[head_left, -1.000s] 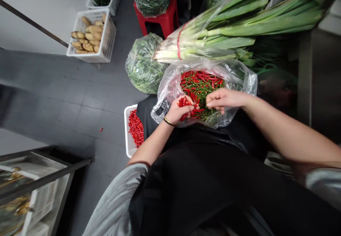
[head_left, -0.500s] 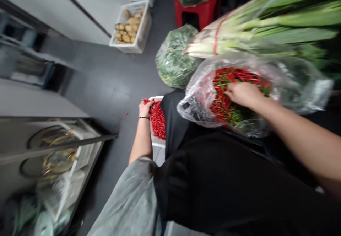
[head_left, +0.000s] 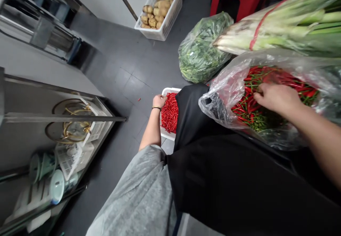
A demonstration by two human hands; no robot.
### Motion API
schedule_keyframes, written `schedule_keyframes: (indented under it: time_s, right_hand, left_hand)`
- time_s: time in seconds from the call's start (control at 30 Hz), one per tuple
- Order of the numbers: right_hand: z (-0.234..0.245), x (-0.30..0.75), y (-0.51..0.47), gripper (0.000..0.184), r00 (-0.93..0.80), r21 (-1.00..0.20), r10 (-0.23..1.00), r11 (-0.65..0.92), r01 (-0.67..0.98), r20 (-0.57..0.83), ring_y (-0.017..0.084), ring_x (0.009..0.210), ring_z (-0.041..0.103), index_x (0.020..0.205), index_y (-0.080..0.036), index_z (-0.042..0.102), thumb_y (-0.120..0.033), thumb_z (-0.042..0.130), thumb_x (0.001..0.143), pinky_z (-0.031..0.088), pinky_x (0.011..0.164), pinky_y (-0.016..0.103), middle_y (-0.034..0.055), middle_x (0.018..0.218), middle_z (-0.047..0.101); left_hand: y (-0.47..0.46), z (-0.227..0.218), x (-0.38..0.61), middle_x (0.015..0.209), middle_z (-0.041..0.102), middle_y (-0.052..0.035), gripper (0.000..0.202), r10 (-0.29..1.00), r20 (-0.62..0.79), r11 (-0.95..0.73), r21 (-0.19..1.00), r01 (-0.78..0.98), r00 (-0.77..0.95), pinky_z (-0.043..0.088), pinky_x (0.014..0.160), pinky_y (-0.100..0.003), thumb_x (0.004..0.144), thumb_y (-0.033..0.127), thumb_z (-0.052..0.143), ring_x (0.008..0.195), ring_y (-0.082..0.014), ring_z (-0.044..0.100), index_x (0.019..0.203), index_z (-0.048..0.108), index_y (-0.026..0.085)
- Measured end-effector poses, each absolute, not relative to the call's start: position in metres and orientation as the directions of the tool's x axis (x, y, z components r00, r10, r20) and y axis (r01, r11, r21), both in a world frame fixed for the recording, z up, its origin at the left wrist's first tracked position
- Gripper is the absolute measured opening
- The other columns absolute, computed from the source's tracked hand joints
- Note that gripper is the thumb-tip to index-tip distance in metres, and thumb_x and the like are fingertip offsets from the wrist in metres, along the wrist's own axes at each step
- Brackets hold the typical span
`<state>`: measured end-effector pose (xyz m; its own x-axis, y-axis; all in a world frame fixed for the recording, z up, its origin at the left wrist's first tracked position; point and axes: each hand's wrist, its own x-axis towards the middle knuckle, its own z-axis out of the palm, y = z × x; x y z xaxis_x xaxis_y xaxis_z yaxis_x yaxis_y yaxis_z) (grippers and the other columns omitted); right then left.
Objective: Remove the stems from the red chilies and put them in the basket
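Observation:
My left hand (head_left: 159, 101) is at the upper edge of a white plastic basket (head_left: 167, 135) on the floor, its fingers curled together over a heap of stemless red chili peppers (head_left: 169, 113). Whatever those fingers hold is too small to make out. My right hand (head_left: 278, 95) reaches into an open clear plastic bag (head_left: 213, 104) of red chilies with green stems (head_left: 250, 113). Its thumb and fingers are bent together in a pinch against the chilies, and what is between them is hidden. A black apron (head_left: 213, 172) partly covers the basket's right side.
A bagged bundle of leafy greens (head_left: 204, 49) and large leeks tied with red tape (head_left: 255, 33) lie beyond the bag. A red stool (head_left: 241, 3) stands behind them. Potatoes fill a white crate (head_left: 173, 21). A metal rack (head_left: 66, 118) lines the left. One chili (head_left: 139, 99) lies on the floor.
The camera view has swung left, so everything appears farther right. My left hand stays at the basket, where the red chili seen at its fingertips no longer shows. My right hand remains in the bag.

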<state>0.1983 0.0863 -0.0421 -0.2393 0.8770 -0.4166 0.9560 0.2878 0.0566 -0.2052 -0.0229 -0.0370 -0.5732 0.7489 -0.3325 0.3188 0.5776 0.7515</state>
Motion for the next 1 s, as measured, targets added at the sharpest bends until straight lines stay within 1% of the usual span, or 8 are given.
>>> schedule_keyframes:
  time_s: [0.1,0.2,0.33,0.5,0.67,0.77,0.9,1.0]
  right_hand:
    - [-0.029,0.210,0.091,0.033,-0.198,0.015,0.919,0.216,0.976,-0.340,0.028,0.076,0.063,0.098,-0.012,0.066,-0.036,0.045,0.091,0.033,0.057,0.034,0.0223,0.090,0.070]
    - [-0.008,0.225,0.083,0.023,-0.130,-0.258,0.966,0.070,0.964,-0.224,0.023,0.069,0.061,0.087,-0.015,0.065,-0.035,0.053,0.086,0.036,0.058,0.031,0.0147,0.079,0.070]
    - [0.014,0.238,0.047,0.023,-0.156,-0.688,0.977,0.012,0.725,-0.146,0.017,0.055,0.055,0.074,-0.019,0.060,-0.040,0.057,0.083,0.039,0.055,0.028,0.0039,0.061,0.063]
    - [0.014,0.235,0.004,0.032,-0.281,-0.910,0.937,-0.077,0.407,-0.205,0.012,0.045,0.048,0.066,-0.021,0.056,-0.049,0.066,0.077,0.036,0.047,0.025,-0.0010,0.052,0.057]
    - [-0.013,0.223,-0.008,0.041,-0.376,-0.872,0.815,-0.488,-0.037,-0.441,0.007,0.035,0.038,0.061,-0.019,0.053,-0.053,0.075,0.066,0.029,0.037,0.021,-0.0047,0.044,0.048]
    - [-0.028,0.225,0.005,0.046,-0.203,-0.848,0.848,-0.517,-0.114,-0.489,0.007,0.037,0.038,0.059,-0.020,0.047,-0.056,0.076,0.061,0.032,0.036,0.021,-0.0048,0.047,0.048]
    - [-0.034,0.234,0.037,0.028,-0.068,-0.894,0.967,-0.198,0.401,-0.245,0.013,0.050,0.053,0.077,-0.022,0.058,-0.049,0.065,0.075,0.043,0.049,0.025,0.0003,0.062,0.061]
    - [-0.043,0.233,0.058,0.013,-0.333,-0.484,0.922,0.204,0.851,-0.196,0.019,0.063,0.061,0.086,-0.022,0.067,-0.032,0.063,0.079,0.042,0.057,0.028,0.0075,0.072,0.069]
  left_hand:
    - [0.008,-0.011,-0.165,0.064,0.061,-0.0001,0.013,0.895,-0.150,0.315,0.880,0.355,-0.421,0.044,0.068,-0.024,0.075,0.026,0.071,0.064,-0.0119,0.056,0.083,0.069,0.016]
    - [0.030,0.019,-0.085,0.083,0.067,-0.0048,0.025,0.997,0.007,0.016,0.950,0.311,-0.073,0.045,0.077,-0.027,0.075,0.036,0.071,0.078,-0.0165,0.060,0.091,0.071,0.018]
    - [0.036,0.023,0.021,0.088,0.066,-0.0091,0.030,0.943,0.074,-0.187,0.924,0.333,0.324,0.044,0.084,-0.031,0.066,0.039,0.079,0.091,-0.0238,0.059,0.084,0.069,0.018]
    - [0.028,-0.019,0.065,0.063,0.056,-0.0036,0.028,0.808,0.005,-0.275,0.888,0.369,0.590,0.040,0.069,-0.027,0.079,0.032,0.067,0.064,-0.0164,0.053,0.057,0.057,0.019]
    - [0.017,-0.028,0.042,0.060,0.056,0.0000,0.022,0.647,-0.070,-0.237,0.928,0.288,0.759,0.036,0.063,-0.022,0.084,0.028,0.060,0.057,-0.0105,0.049,0.066,0.062,0.017]
    - [0.013,-0.025,0.032,0.066,0.060,-0.0012,0.023,0.550,-0.103,-0.170,0.958,0.232,0.828,0.039,0.066,-0.021,0.087,0.032,0.058,0.062,-0.0097,0.053,0.074,0.065,0.014]
    - [0.017,-0.032,0.037,0.065,0.058,0.0002,0.032,0.632,-0.244,0.141,0.969,0.201,0.736,0.039,0.060,-0.021,0.090,0.041,0.052,0.056,-0.0076,0.050,0.087,0.066,0.012]
    - [0.025,-0.043,0.057,0.063,0.053,0.0020,0.027,0.854,-0.342,0.281,0.937,0.206,0.392,0.037,0.061,-0.023,0.089,0.034,0.054,0.057,-0.0071,0.044,0.078,0.064,0.012]
